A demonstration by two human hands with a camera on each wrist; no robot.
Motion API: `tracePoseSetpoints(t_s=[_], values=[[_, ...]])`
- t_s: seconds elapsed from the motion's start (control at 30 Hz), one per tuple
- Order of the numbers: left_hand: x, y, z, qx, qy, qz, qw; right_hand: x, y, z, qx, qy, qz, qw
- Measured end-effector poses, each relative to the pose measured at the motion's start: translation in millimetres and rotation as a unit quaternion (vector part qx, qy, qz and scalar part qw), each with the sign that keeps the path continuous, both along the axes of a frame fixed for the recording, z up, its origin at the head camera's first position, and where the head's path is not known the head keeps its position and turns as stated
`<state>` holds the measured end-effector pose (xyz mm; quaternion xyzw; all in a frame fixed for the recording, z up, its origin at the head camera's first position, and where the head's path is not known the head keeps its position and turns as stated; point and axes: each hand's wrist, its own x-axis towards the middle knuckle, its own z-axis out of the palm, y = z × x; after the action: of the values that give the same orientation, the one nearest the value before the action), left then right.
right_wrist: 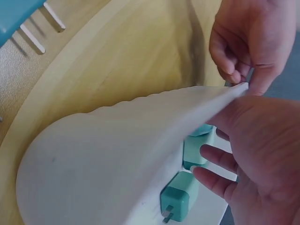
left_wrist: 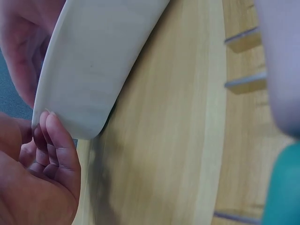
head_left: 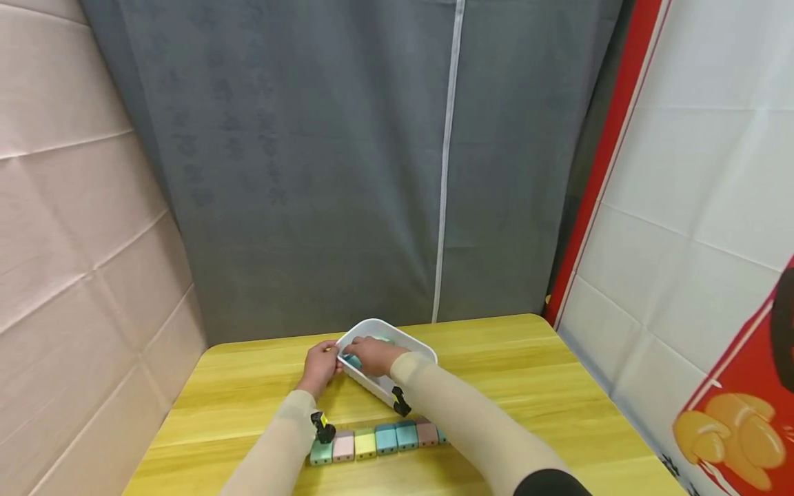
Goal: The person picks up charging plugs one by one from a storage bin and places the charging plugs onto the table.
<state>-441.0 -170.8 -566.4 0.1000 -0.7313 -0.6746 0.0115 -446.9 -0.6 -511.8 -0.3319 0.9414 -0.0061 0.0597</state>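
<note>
A white plastic bin (head_left: 367, 387) stands on the table, one corner toward my left hand (head_left: 319, 365). That hand pinches the bin's rim between thumb and fingers, as the left wrist view of the bin's wall (left_wrist: 93, 70) shows. My right hand (head_left: 375, 355) reaches inside. Two of its fingers (right_wrist: 218, 159) extend loosely beside a teal plug charger (right_wrist: 197, 149). Another teal charger (right_wrist: 179, 197), with metal prongs, lies lower in the bin. The right thumb and other fingertips are hidden, so whether they grip a charger cannot be told.
Along the near part of the wooden table (head_left: 248, 386) runs a row of pastel chargers, among them a yellow charger (head_left: 365, 444) and a blue charger (head_left: 386, 439). The right forearm (head_left: 477, 413) passes over the row's right end. A grey curtain (head_left: 310, 172) hangs behind the table.
</note>
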Motion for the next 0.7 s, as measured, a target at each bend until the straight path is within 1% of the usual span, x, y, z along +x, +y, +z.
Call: tracePoseSetpoints(t_s=[0.1,0.2,0.4,0.57,0.7], values=[[-1.0,0.0,-0.5,0.0,-0.004,-0.004,1.0,-1.6,-1,-4.9,0.003,0.004,0.014,0.9999],[-1.5,-0.5,-1.1,-0.003,-0.004,-0.007,1.0,-1.2,-2,-7.2,0.002,0.009,0.018,0.9998],[0.4,-2.2,-2.6,-0.01,-0.006,-0.006,0.9999,5.9,-1,-7.6,-0.015,0.005,0.004,0.9999],[1.7,-1.4,-1.4,-0.015,-0.002,-0.003,0.9999,2.8,2,-16.8,0.006,0.009,-0.004,0.9999],[2.9,-0.3,-0.6,-0.021,-0.001,-0.002,0.9998,1.0,4,-19.9,0.0,-0.012,-0.018,0.9998]])
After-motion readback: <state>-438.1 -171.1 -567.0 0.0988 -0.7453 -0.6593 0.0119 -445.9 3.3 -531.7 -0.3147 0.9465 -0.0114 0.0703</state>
